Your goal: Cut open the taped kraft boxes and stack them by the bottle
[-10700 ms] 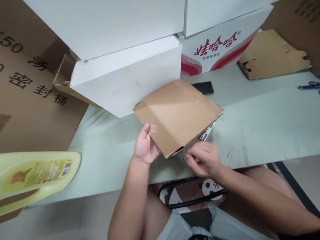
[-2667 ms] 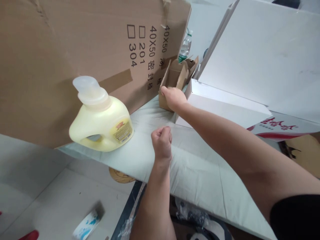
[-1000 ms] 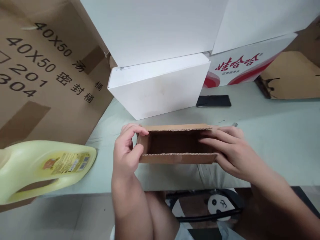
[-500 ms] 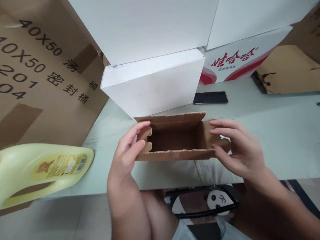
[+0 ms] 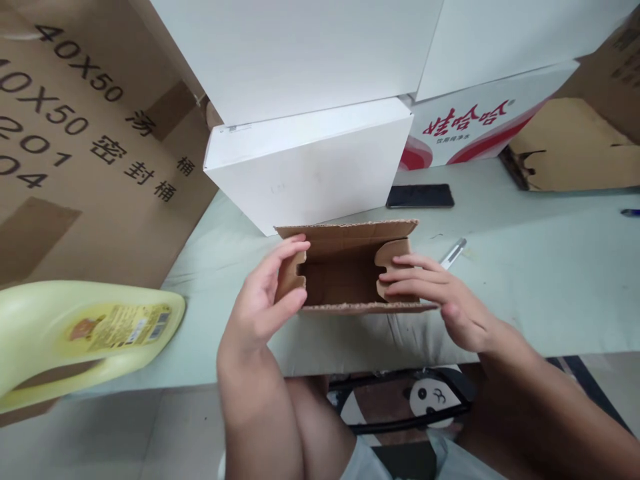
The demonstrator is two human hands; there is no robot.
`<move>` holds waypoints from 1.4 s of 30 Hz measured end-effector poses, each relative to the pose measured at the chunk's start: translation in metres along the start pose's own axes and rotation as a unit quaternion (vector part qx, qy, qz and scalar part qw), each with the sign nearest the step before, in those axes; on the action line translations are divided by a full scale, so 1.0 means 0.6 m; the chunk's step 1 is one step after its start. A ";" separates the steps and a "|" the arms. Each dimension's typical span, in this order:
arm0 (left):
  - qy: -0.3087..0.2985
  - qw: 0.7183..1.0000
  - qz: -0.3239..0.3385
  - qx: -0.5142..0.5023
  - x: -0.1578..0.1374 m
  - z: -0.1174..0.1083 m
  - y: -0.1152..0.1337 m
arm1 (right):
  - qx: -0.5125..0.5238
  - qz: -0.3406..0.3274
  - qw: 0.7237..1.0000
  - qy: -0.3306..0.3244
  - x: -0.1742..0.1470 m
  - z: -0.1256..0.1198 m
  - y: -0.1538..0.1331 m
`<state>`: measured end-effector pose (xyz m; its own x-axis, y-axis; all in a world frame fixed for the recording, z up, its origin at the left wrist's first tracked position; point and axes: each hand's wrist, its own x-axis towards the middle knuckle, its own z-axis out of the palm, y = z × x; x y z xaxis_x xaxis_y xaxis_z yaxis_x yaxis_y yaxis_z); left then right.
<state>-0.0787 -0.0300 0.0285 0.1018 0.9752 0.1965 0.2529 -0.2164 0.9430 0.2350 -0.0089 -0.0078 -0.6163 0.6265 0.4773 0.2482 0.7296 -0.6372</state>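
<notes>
A small brown cardboard box (image 5: 345, 232) stands open at the top on the table, its inside dark with nothing visible in it. My left hand (image 5: 263, 297) grips the box's left end, thumb at the near edge and fingers at the far edge around the left end flap. My right hand (image 5: 445, 293) lies with outstretched fingers on the right end flap, which is folded inward over the opening; its thumb is off to the near side. The long near and far flaps stand outward. Just behind the right hand is a silver-grey utility knife (image 5: 455, 253), partly hidden by the fingers.
A white box (image 5: 310, 173) stands behind, beside a black phone (image 5: 420, 196). More white boxes and a red-lettered carton (image 5: 480, 127) rise at the back. To the left are a large carton (image 5: 100, 167) and a yellow jug (image 5: 95, 333); flattened cardboard (image 5: 575, 147) lies right.
The right end flap has gone from folded outward to folded inward, pushed left by my right hand. The utility knife has come into clear view. My left hand stays at the left end.
</notes>
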 end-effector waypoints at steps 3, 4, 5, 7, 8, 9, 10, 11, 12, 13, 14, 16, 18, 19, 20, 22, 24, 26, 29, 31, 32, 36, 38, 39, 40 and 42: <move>0.199 0.974 0.011 0.112 0.016 0.022 -0.011 | -0.062 0.056 0.992 0.098 -0.002 -0.004 0.002; 0.231 0.962 0.012 0.145 0.020 0.027 -0.014 | -0.111 0.116 0.976 0.149 -0.004 -0.009 0.006; 0.240 0.957 0.014 0.163 0.022 0.029 -0.015 | -0.167 0.198 0.948 0.187 -0.005 -0.015 0.011; 0.217 0.963 0.027 0.156 0.026 0.030 -0.016 | -0.267 0.376 0.870 0.174 -0.008 -0.029 0.027; 0.204 0.967 0.033 0.147 0.027 0.030 -0.016 | -0.299 0.448 0.833 0.124 -0.010 -0.034 0.037; 0.195 0.970 0.039 0.141 0.028 0.028 -0.015 | -0.317 0.496 0.806 0.057 -0.012 -0.039 0.047; 0.189 0.971 0.043 0.141 0.029 0.027 -0.014 | -0.322 0.521 0.790 -0.012 -0.014 -0.040 0.057; 0.185 0.971 0.047 0.145 0.030 0.027 -0.013 | -0.322 0.529 0.782 -0.067 -0.017 -0.039 0.066; 0.181 0.971 0.050 0.149 0.031 0.026 -0.012 | -0.320 0.528 0.780 -0.105 -0.020 -0.037 0.074; 0.177 0.971 0.051 0.151 0.031 0.026 -0.011 | -0.316 0.521 0.783 -0.128 -0.023 -0.032 0.081; 0.174 0.972 0.048 0.149 0.031 0.027 -0.011 | -0.313 0.512 0.788 -0.140 -0.026 -0.028 0.086; 0.178 0.974 0.033 0.137 0.031 0.028 -0.012 | -0.309 0.492 0.802 -0.138 -0.029 -0.021 0.090; 0.185 0.976 0.000 0.114 0.029 0.029 -0.013 | -0.294 0.483 0.815 -0.126 -0.028 -0.021 0.089; 0.185 0.977 -0.020 0.102 0.028 0.030 -0.014 | -0.279 0.484 0.821 -0.118 -0.026 -0.022 0.088; 0.183 0.978 -0.039 0.091 0.027 0.030 -0.015 | -0.258 0.486 0.829 -0.103 -0.024 -0.025 0.087; 0.171 0.979 -0.081 0.077 0.025 0.029 -0.017 | -0.195 0.490 0.848 -0.056 -0.021 -0.030 0.085; 0.149 0.979 -0.122 0.072 0.023 0.028 -0.017 | -0.098 0.493 0.865 0.006 -0.020 -0.032 0.086; 0.117 0.979 -0.151 0.067 0.022 0.027 -0.016 | 0.034 0.486 0.870 0.074 -0.021 -0.032 0.088; 0.076 0.983 -0.158 0.060 0.021 0.029 -0.010 | 0.208 0.429 0.862 0.173 -0.022 -0.030 0.092; 0.069 0.983 -0.155 0.064 0.021 0.033 -0.007 | 0.259 0.372 0.865 0.216 -0.022 -0.031 0.093; 0.067 0.984 -0.153 0.065 0.022 0.036 -0.005 | 0.263 0.347 0.870 0.233 -0.022 -0.032 0.092; 0.053 0.986 -0.144 0.063 0.024 0.047 0.000 | 0.201 0.278 0.880 0.328 -0.022 -0.032 0.083; 0.047 0.986 -0.146 0.061 0.025 0.052 0.001 | 0.196 0.257 0.878 0.353 -0.022 -0.031 0.075; 0.045 0.986 -0.148 0.060 0.026 0.054 0.002 | 0.200 0.250 0.878 0.357 -0.023 -0.029 0.072; 0.043 0.986 -0.148 0.059 0.026 0.055 0.002 | 0.202 0.247 0.877 0.360 -0.024 -0.027 0.069; 0.039 0.987 -0.146 0.056 0.027 0.057 0.003 | 0.184 0.249 0.878 0.365 -0.029 -0.023 0.067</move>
<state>-0.0435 -0.0162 0.0244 -0.0644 0.9964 -0.0558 0.3656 0.0756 0.9277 0.2657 0.0132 -0.0333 0.1770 0.9494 0.2595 0.0090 0.2621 -0.9650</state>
